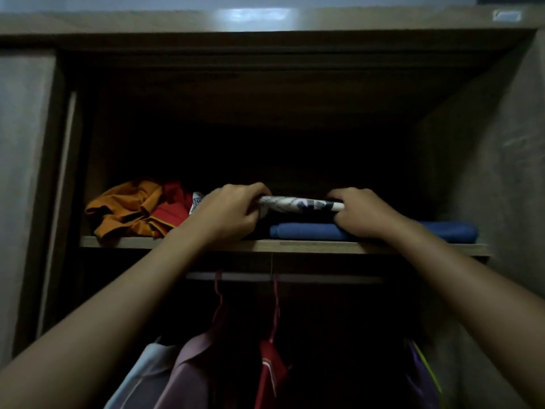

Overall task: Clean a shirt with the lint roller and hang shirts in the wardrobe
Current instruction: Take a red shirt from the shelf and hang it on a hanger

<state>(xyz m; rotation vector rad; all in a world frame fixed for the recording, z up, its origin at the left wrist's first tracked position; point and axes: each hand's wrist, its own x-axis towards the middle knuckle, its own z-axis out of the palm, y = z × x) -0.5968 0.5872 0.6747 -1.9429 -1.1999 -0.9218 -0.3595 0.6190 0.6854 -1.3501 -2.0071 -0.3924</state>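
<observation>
Both hands reach into a dim wardrobe (35, 178): left hand (227, 215) and right hand (364, 215) each curl fingers round opposite ends of a folded white printed shirt (298, 203) on the upper shelf (182, 242), atop a folded blue garment (312, 231). Orange & red clothes (135, 211) lie at 9 o'clock; shirts on hangers (212, 364) hang from the rail (324, 278) at 6.

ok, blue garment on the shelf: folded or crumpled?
Folded. The blue garment lies flat with straight edges on the shelf, under the right hand.
</observation>
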